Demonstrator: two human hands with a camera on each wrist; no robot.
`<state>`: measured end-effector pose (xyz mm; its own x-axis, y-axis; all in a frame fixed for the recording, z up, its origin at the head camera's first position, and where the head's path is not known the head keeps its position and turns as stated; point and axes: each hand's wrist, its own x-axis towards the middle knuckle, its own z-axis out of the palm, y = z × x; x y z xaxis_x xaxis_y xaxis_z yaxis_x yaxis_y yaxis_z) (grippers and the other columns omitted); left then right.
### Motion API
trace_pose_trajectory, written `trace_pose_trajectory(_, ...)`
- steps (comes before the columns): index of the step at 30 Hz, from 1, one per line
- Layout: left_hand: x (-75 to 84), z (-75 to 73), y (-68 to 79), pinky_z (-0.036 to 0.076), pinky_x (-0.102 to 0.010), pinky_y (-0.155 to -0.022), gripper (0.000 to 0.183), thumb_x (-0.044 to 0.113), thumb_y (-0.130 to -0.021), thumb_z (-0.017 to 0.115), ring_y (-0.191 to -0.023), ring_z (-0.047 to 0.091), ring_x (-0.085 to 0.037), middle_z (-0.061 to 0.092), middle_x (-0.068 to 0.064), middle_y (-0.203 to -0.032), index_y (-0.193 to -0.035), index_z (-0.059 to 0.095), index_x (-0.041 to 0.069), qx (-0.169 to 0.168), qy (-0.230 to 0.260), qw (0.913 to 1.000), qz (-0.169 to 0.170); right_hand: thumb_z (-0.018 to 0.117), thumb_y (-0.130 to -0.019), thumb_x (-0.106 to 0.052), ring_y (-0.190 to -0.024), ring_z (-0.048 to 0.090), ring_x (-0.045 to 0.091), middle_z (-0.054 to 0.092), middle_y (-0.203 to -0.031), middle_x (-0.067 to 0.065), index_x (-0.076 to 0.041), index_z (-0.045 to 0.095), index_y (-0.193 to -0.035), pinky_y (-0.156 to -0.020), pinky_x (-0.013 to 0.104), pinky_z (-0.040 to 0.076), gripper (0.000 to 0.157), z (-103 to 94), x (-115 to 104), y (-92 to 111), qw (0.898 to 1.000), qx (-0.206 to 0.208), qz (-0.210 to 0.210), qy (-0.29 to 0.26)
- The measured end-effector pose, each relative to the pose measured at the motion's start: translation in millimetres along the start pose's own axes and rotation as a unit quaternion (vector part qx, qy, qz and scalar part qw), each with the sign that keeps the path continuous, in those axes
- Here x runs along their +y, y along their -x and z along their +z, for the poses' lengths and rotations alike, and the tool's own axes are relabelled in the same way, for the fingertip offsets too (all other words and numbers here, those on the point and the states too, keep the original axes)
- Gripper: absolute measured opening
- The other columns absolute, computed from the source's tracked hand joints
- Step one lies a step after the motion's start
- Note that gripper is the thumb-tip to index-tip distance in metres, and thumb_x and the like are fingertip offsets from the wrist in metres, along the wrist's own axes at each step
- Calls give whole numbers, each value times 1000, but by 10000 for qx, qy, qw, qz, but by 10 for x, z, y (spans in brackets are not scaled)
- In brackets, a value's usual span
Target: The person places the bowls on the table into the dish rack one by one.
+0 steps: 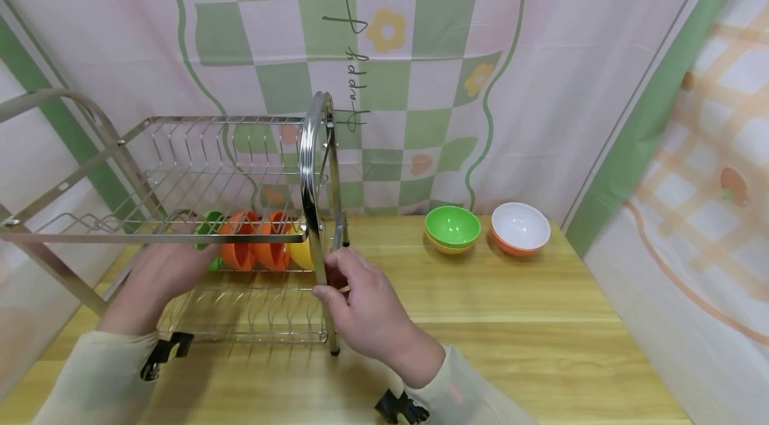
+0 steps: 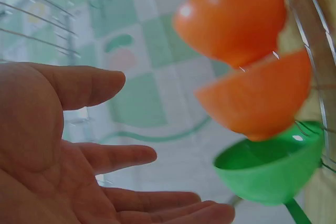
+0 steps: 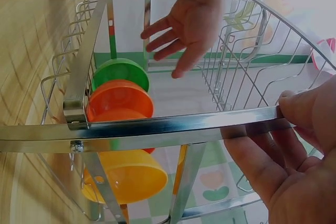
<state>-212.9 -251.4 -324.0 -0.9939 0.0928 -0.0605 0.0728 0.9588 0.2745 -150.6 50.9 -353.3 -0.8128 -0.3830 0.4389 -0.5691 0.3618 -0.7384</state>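
Observation:
A two-tier metal dish rack (image 1: pixel 309 165) stands on the left of the table. In its lower tier a green bowl (image 2: pixel 268 179), two orange bowls (image 2: pixel 257 100) and a yellow bowl (image 3: pixel 131 182) stand on edge in a row. My left hand (image 1: pixel 171 265) reaches between the tiers; in the left wrist view its fingers (image 2: pixel 126 156) are spread and hold nothing, apart from the nearby green bowl. With thumb and fingers, my right hand (image 1: pixel 372 305) grips the front upright at the rack's right end. The rack's upper tier partly hides the bowls in the head view.
Right of the rack on the wooden table (image 1: pixel 480 325), a green bowl (image 1: pixel 452 226) sits nested in a yellow one. Beside it rests a bowl with a white inside (image 1: pixel 521 227) and an orange outside. Behind the table hangs a patterned curtain (image 1: pixel 387 85).

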Motion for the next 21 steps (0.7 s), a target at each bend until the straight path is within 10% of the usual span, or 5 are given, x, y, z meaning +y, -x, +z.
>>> trace_pose_trajectory(3,136,5,127,48,-64,-80,88,62,-102,35,-100,56,-56,47,-42,-129,-147,30,-14,60,118,9998,138,66,-97,-12,-86,58,10,53,-93,-4,-10,56,-108,-75,20,55,15,-7,-5,5,9999,3,82,96)
trace_pose_trajectory(13,582,86,441,41,-71,-91,84,67,-99,38,-121,48,-54,37,-30,-149,-154,30,4,-356,1367,9864,838,66,-99,-19,-95,62,8,62,-102,-11,-16,65,-115,-79,25,55,16,-120,19,29,9971,-546,527,-57)
trace_pose_trajectory(21,701,258,438,49,-52,-97,49,31,-105,54,-125,53,-32,49,-10,-147,-148,44,11,-264,3289,9184,2183,64,-99,-21,-101,63,9,66,-115,-8,-17,63,-128,-86,31,54,29,-365,103,100,9927,-519,1070,-221)
